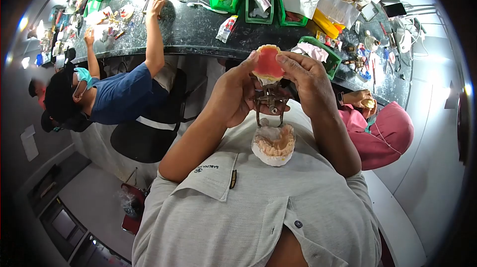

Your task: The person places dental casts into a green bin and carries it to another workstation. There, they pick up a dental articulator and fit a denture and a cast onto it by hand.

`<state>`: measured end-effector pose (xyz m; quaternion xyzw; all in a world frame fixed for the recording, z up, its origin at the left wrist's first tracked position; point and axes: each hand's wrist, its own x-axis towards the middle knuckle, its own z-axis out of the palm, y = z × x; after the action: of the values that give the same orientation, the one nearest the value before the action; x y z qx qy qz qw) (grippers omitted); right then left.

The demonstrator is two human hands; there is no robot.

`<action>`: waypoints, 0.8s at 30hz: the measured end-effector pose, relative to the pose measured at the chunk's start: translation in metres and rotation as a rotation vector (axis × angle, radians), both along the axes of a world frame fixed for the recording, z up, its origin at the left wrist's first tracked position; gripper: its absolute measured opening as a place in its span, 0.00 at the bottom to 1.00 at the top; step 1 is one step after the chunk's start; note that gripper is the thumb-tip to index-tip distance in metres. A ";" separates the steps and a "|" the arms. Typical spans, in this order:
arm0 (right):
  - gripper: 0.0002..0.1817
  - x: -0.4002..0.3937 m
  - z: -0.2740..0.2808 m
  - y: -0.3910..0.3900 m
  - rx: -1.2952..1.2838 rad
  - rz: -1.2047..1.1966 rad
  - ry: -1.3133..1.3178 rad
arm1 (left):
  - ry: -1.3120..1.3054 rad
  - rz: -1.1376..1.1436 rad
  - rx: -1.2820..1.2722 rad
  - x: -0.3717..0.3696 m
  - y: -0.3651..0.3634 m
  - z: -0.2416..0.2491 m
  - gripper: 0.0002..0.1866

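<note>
A metal dental articulator (271,102) is held up in front of my chest, opened wide. Its far arm carries a cast with a pink-red wax plate (268,62) rimmed by pale yellowish teeth. On the near arm hangs a white plaster cast (271,159) with a row of tan teeth, close against my shirt. My left hand (232,92) is closed around the articulator's left side, its thumb at the wax plate's edge. From the right, my right hand (309,79) grips the same piece, thumb and fingers at the plate's rim. Some fingers are hidden behind the articulator.
A dark workbench (198,31) runs ahead, with green bins (259,3), a small packet (227,28) and scattered tools. At left sits a co-worker in a blue shirt (124,93), hands on the bench. Another person in pink (382,137) at right holds a yellowish cast (368,104).
</note>
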<state>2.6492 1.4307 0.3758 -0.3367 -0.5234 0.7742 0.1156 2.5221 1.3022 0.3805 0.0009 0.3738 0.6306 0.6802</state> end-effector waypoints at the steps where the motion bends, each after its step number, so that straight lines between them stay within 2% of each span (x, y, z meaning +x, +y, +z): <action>1: 0.21 -0.001 0.001 0.000 0.008 -0.019 -0.021 | 0.001 0.000 0.002 -0.002 0.001 -0.001 0.34; 10: 0.20 -0.012 -0.004 0.006 -0.016 0.017 -0.021 | -0.051 -0.046 0.017 -0.015 0.000 -0.007 0.36; 15: 0.21 -0.019 0.001 0.006 -0.004 0.024 -0.034 | -0.099 0.066 0.035 -0.016 0.003 -0.004 0.35; 19: 0.21 -0.020 0.010 0.005 0.048 0.030 -0.016 | -0.081 0.063 0.049 -0.019 0.001 -0.002 0.34; 22: 0.20 -0.023 0.021 0.000 0.088 -0.027 0.084 | -0.004 0.080 0.112 -0.020 -0.001 0.001 0.31; 24: 0.18 -0.024 0.022 -0.001 0.087 -0.084 0.149 | 0.143 0.084 0.092 -0.023 -0.005 0.002 0.30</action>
<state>2.6249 1.4299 0.3976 -0.2943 -0.5320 0.7680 0.2013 2.4996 1.2976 0.3825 0.0616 0.3918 0.6734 0.6239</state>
